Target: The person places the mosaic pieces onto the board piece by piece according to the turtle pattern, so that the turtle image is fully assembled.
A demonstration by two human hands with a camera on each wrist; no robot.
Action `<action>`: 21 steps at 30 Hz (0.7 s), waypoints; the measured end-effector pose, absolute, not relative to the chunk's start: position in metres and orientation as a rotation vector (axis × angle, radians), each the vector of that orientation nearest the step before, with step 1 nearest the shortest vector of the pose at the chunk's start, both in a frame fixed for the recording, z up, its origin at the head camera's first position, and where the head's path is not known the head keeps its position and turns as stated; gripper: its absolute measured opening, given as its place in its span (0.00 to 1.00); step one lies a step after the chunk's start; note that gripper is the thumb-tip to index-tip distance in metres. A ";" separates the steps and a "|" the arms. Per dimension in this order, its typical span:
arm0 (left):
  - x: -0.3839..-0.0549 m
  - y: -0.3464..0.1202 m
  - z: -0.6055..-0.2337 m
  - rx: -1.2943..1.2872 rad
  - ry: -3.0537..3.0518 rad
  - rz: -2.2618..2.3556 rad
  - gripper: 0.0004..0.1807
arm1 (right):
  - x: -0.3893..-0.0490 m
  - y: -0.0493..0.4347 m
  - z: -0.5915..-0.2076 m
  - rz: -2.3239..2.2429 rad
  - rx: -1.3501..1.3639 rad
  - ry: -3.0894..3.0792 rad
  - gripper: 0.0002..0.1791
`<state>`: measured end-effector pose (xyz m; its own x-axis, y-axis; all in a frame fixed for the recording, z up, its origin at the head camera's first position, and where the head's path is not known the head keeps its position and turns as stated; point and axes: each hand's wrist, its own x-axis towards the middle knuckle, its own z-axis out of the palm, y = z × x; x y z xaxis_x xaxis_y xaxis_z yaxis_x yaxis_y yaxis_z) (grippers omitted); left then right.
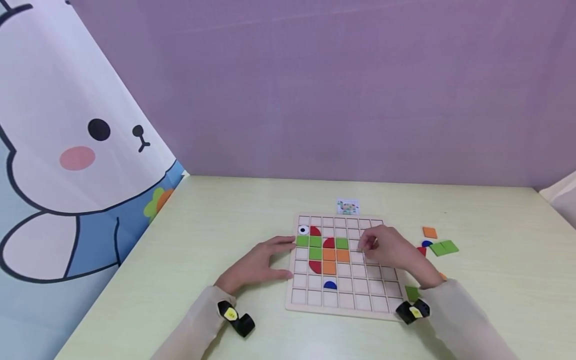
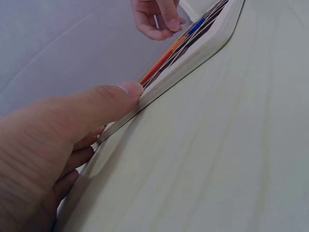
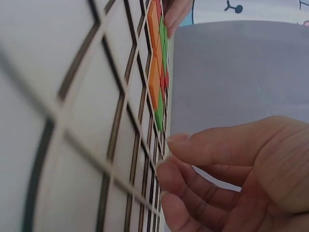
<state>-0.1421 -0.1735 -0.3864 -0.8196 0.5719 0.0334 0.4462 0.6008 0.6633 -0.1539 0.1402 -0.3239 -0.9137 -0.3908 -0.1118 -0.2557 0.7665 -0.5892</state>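
A square wooden grid board (image 1: 342, 313) lies on the table. In its left half sit green tiles (image 1: 315, 253), orange tiles (image 1: 329, 255), rounded red pieces (image 1: 316, 267) and an eye tile (image 1: 303, 230); lower down is a blue half-circle (image 1: 330, 285). My left hand (image 1: 261, 262) rests against the board's left edge, thumb and fingers spread. Over the right part of the grid, my right hand (image 1: 389, 247) has its fingers loosely bent, near a green tile (image 1: 342, 243). In the right wrist view, nothing shows between the right thumb (image 3: 212, 145) and fingers.
Beyond the board's far edge lies a small picture card (image 1: 348, 206). Loose pieces lie to the right: an orange tile (image 1: 429, 232), green tiles (image 1: 444, 247), a blue piece (image 1: 426, 243) and a red one (image 1: 422, 250). Another green tile (image 1: 411, 293) is near the right wrist. A purple backdrop (image 1: 337, 100) stands behind.
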 end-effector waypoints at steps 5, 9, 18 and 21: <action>-0.142 -0.173 -0.386 0.851 2.641 1.023 0.37 | -0.151 0.157 -0.324 -0.849 -0.476 2.753 0.07; -0.141 -0.174 -0.386 0.846 2.641 1.020 0.37 | -0.148 0.169 -0.325 -0.824 -0.483 2.766 0.06; -0.142 -0.174 -0.386 0.860 2.644 1.017 0.37 | -0.134 0.190 -0.327 -0.808 -0.421 2.757 0.07; -0.142 -0.174 -0.387 0.871 2.645 1.019 0.37 | -0.129 0.196 -0.327 -0.805 -0.445 2.753 0.08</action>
